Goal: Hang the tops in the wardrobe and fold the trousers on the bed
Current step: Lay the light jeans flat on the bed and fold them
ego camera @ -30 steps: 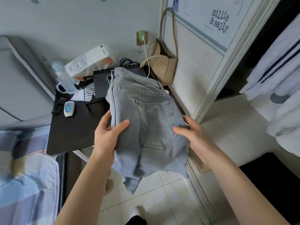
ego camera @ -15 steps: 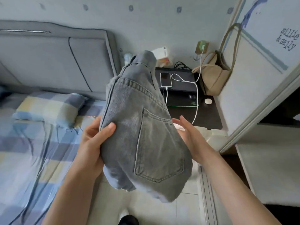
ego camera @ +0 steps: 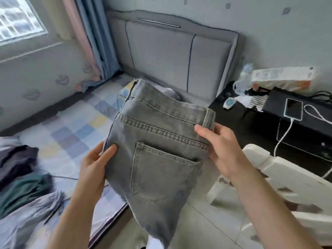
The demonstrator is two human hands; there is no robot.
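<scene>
Gripping the folded grey jeans [ego camera: 154, 150] at centre frame, the left hand [ego camera: 93, 168] pinches one edge and the right hand [ego camera: 222, 150] the waistband side, probably keeping the fold intact above the checked bed [ego camera: 71, 133] at left.

The folded grey jeans [ego camera: 156, 155] cover the fingers of both hands behind the cloth and part of the pillow on the bed [ego camera: 71, 133], while the clothes pile [ego camera: 21, 186] runs off the left edge, blurred, and the print on the box [ego camera: 282, 78] is unreadable.
</scene>
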